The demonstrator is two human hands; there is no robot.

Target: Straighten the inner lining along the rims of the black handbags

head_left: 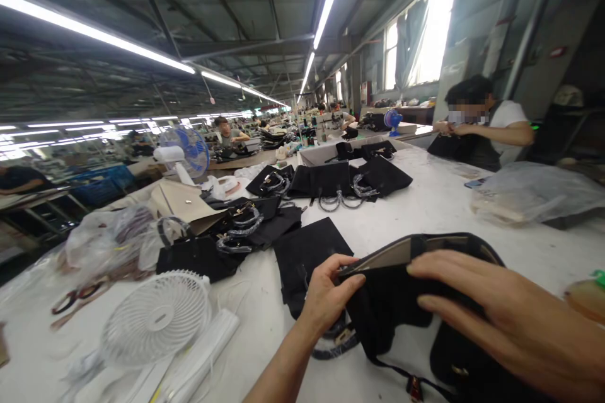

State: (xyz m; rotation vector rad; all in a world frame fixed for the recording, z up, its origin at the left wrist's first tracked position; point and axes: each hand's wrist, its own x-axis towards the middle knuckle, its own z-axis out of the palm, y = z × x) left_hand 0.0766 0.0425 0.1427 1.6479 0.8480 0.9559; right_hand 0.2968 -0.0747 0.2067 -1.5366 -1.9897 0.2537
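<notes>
Both hands are on a black handbag point(385, 302) with a beige lining, tilted above the white table. My left hand point(331, 293) pinches the bag's upper left corner between thumb and fingers. Across the near side, my right hand point(491, 308) grips the rim, thumb and fingers closed on the black material. A thin black strap with a metal end hangs below. Behind my left hand lies another black bag point(309, 252); a plastic-wrapped handle point(335, 346) shows under my left wrist. The lower part of the held bag is partly hidden by my right hand.
A white fan point(158, 318) lies on the left, near scissors point(78, 299). Several black bags point(326, 179) with wrapped handles and a beige piece point(184, 204) are piled beyond. Clear plastic point(539, 192) sits at right. A co-worker point(491, 119) works across the table.
</notes>
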